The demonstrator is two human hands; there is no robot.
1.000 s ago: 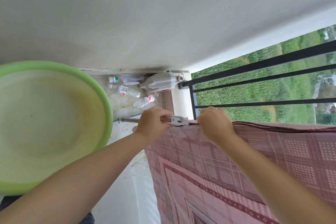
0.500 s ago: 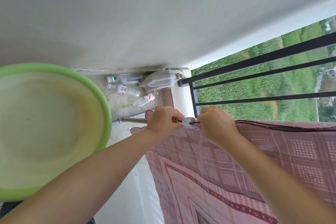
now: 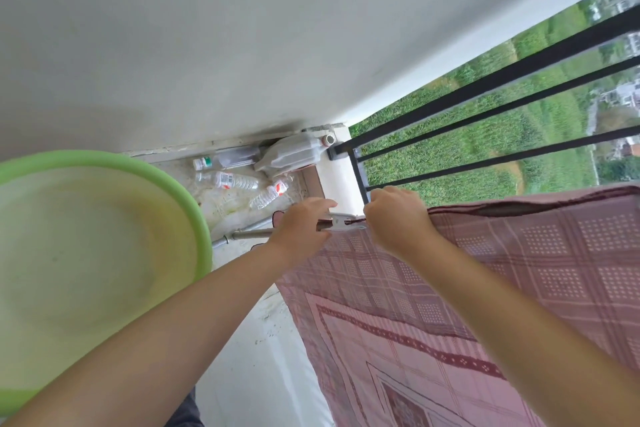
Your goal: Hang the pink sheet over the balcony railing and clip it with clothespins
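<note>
Pink sheet (image 3: 502, 274): checked pattern, draped over a rail, hanging down the balcony's inner side; its top edge runs rightward from the hands.
Clothespin (image 3: 341, 222): pale, at the sheet's left corner, between the two hands.
Left hand (image 3: 303, 227): fingers curled, pinching the clothespin's tail.
Right hand (image 3: 398, 218): fingers closed on the sheet's top edge, just beside the clothespin.
Balcony railing (image 3: 485, 87): black bars, beyond the hands.
Green basin (image 3: 194, 204): large, far left.
Plastic bottles (image 3: 242, 180): several, lying on the floor in the corner.
</note>
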